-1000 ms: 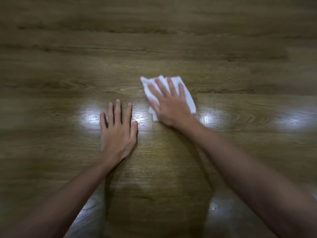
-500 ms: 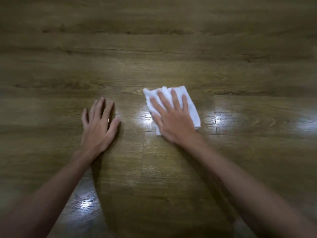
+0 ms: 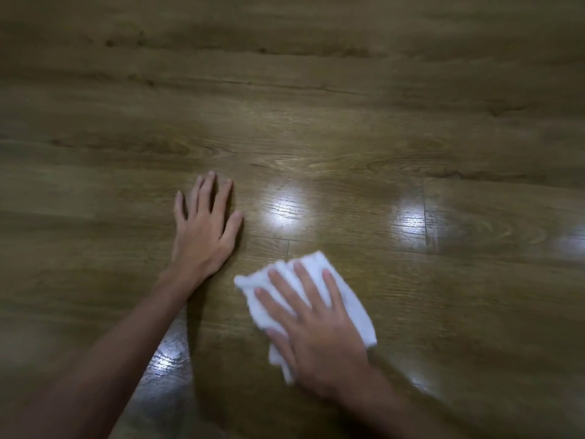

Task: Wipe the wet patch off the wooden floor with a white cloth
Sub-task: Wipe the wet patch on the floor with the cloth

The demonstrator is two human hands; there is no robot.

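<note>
My right hand [image 3: 319,331] presses flat-fingered on the folded white cloth [image 3: 351,299]; left hand [image 3: 202,229] rests open on the brown wooden plank floor [image 3: 316,90] just beside.

Single head-worn wide view, looking forward and down, close over the wooden floor [image 3: 316,90]; forearms enter from the frame's near edge; picture edges blurred

The right hand [image 3: 319,331] lies flat on a folded white cloth [image 3: 351,299], fingers straight and spread, pressing it to the wooden floor [image 3: 411,90]. The left hand [image 3: 202,229] rests palm-down on bare boards just beside it. Bright glare patches [image 3: 283,210] shine beyond the cloth.
</note>
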